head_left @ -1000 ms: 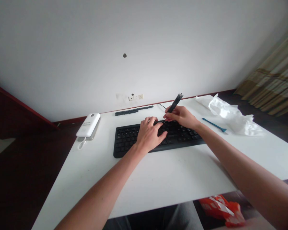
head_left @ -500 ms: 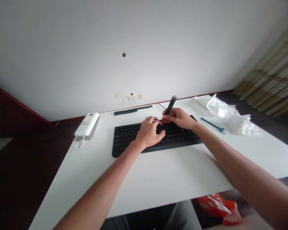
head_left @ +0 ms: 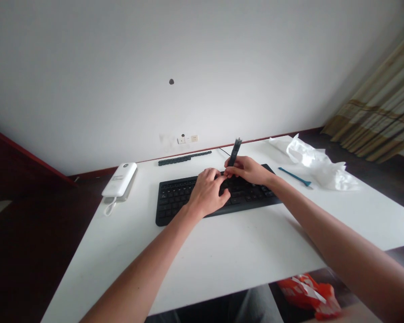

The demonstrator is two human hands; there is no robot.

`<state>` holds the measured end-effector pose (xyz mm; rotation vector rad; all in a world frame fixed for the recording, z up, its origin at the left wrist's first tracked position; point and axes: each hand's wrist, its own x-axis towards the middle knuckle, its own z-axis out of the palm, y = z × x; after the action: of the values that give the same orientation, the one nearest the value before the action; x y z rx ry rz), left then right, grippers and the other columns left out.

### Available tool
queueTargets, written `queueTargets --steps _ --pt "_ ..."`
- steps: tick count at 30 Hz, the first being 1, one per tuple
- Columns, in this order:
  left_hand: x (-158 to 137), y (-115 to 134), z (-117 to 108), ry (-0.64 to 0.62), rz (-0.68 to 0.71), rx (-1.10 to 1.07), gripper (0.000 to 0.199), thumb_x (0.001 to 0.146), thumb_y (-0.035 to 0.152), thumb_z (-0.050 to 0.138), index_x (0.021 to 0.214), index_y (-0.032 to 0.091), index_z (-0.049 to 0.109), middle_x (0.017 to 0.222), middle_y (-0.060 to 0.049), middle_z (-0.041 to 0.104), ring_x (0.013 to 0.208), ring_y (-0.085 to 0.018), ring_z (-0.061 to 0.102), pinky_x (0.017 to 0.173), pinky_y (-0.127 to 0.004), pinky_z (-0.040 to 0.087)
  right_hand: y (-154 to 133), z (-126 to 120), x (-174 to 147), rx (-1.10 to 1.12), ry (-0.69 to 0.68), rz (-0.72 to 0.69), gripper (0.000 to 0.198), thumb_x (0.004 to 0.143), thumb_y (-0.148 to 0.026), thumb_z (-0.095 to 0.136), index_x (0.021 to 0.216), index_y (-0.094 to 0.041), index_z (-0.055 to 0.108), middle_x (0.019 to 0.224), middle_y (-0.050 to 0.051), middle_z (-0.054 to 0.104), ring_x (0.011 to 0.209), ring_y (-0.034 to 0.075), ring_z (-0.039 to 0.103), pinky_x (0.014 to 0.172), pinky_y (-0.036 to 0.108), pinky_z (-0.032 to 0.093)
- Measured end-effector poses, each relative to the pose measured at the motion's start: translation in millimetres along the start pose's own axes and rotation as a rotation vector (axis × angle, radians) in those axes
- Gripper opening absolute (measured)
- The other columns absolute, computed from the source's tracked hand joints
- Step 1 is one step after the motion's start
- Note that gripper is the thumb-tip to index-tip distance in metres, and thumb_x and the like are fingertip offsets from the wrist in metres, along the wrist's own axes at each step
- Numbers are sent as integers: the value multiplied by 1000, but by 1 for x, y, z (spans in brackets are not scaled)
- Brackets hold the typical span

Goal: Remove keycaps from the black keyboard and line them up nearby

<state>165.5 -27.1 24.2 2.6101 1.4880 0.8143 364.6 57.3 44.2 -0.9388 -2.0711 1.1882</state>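
The keyboard (head_left: 252, 196) lay mid-table (head_left: 228, 258), its long sides running roughly along the back edge, within easy reach of both arms. The left hand (head_left: 206, 190) rested across it, fingers bent and thumb spread, gripping nothing visible, probably to steady it. The right hand (head_left: 248, 170) pinched a dark stick (head_left: 236, 150) nearly upright, likely so its lower end pointed at the keys; that end was hidden by the fingers, so contact could not be told. Black pieces (head_left: 175, 160) sat in rows by the back edge, perhaps to stay in order, too small to identify surely. A cord (head_left: 224, 151) near that edge vanished behind the right hand. The front edge cut off part of a red bag (head_left: 311, 296) below.
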Motion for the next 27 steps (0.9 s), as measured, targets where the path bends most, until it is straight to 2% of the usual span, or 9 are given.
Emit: queueTargets --steps 4,11,19,27 --pt "-4 4 -2 12 12 75 35 94 29 60 127 24 70 113 -8 60 113 -27 53 106 -46 46 -5 -1 -2 -71 -24 -25 25 90 -42 65 102 -20 65 85 4 76 81 23 70 75 34 53" --pt "-5 3 -2 26 -2 88 28 94 30 62 118 27 75 116 -8 61 115 -26 52 107 -47 44 -10 -8 -5 -329 -108 -128 24 94 -41 61 104 -22 72 86 2 72 77 20 62 73 32 47" --pt "-6 2 0 34 -11 79 28 94 28 61 120 27 74 115 -7 62 113 -26 53 106 -46 45 3 -14 0 33 -194 -89 33 92 -49 64 102 -19 67 93 5 72 88 22 66 83 35 52" --pt "-6 2 0 39 -11 66 29 94 28 61 120 27 74 116 -7 63 113 -26 53 107 -45 45 5 -16 1 103 -187 -61 34 87 -51 71 101 -20 69 92 5 74 86 21 67 79 34 52"
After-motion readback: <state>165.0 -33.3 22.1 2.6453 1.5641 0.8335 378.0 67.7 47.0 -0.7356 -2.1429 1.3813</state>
